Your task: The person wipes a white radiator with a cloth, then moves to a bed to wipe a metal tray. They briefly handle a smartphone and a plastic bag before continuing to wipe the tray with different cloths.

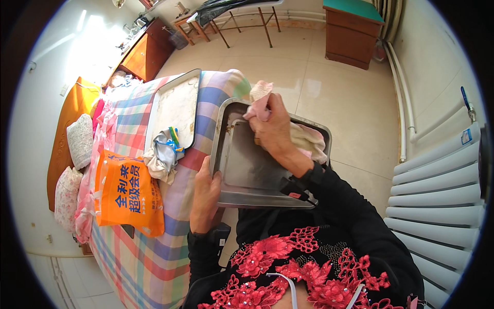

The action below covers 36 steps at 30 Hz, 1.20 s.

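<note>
A rectangular metal tray with raised sides rests at my lap, tilted, with brownish marks near its far left corner. My left hand grips its left wall, thumb on the inner side. Over the tray, my right hand is closed around a bunched pink cloth near the far rim. A second cloth, cream and pink, lies in the tray's right part, partly hidden behind my right wrist. Whether the two cloths are one piece, I cannot tell.
On the plaid bedspread to my left lie a white dark-rimmed tray, crumpled cloths and an orange bag bearing writing. A white radiator stands close on my right. Farther off are a green-topped wooden cabinet and a table.
</note>
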### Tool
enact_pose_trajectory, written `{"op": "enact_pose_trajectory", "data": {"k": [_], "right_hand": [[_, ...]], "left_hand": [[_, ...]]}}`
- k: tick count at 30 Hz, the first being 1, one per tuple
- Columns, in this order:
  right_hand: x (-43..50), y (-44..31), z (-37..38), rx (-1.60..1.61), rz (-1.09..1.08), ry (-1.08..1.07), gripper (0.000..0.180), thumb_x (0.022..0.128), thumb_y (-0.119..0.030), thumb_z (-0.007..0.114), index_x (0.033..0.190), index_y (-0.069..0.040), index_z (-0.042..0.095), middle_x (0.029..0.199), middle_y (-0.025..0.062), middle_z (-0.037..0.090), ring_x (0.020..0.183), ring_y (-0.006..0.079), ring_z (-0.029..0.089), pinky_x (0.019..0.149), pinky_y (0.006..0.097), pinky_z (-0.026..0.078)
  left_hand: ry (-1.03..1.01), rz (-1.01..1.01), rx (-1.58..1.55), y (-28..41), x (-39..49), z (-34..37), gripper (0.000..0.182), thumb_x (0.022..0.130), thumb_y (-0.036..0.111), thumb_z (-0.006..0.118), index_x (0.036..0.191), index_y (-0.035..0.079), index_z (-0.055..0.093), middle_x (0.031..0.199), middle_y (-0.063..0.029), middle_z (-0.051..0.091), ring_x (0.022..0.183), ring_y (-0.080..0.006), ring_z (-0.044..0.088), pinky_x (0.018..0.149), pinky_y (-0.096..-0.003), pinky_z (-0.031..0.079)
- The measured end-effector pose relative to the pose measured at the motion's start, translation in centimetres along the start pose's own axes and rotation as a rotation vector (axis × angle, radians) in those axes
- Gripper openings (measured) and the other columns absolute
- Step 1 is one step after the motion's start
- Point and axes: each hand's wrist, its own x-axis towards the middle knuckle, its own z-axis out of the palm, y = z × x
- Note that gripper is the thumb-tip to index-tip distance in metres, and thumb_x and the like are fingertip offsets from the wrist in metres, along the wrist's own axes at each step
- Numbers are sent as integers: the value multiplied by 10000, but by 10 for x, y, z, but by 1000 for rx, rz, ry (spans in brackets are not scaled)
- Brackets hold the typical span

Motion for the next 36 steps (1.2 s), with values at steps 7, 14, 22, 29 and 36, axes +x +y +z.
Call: {"op": "enact_pose_trajectory", "data": {"k": [7, 14, 22, 29, 36], "right_hand": [[-37, -20, 32, -119, -252, -405, 194, 810, -21, 616, 1004, -27, 604, 953, 200, 608, 881, 388, 602, 765, 418, 486], [-37, -34, 34, -138, -527, -293, 191, 750, -23, 692, 938, -36, 660, 968, 135, 623, 898, 346, 602, 756, 411, 500], [3, -41, 36, -286, -522, -189, 209, 721, -14, 683, 923, -47, 644, 926, 124, 572, 883, 350, 552, 763, 417, 480], [-8, -46, 35, -144, -624, -302, 169, 705, -2, 698, 855, -45, 632, 867, 128, 589, 831, 347, 597, 703, 398, 498], [-8, -40, 38, -183, -589, -256, 141, 717, -3, 688, 834, -42, 621, 834, 124, 570, 816, 336, 587, 736, 387, 494]], "left_hand": [[17, 87, 27, -1, 1, -1, 342, 853, -27, 527, 1195, -29, 542, 853, -116, 605, 774, -198, 573, 713, -335, 476], [41, 173, 40, -8, 4, 7, 425, 850, -48, 513, 1275, -32, 511, 887, -200, 626, 822, -293, 609, 732, -372, 480], [26, 199, 47, -6, 3, 11, 442, 803, -62, 514, 1239, -133, 483, 947, -357, 603, 937, -517, 588, 771, -463, 482], [43, 265, 13, -14, -6, 12, 390, 815, -56, 517, 1201, -109, 501, 921, -340, 608, 919, -516, 588, 768, -451, 482], [62, 298, 24, -11, -4, 14, 415, 818, -55, 517, 1231, -80, 491, 889, -332, 606, 882, -520, 582, 739, -459, 480]]}}
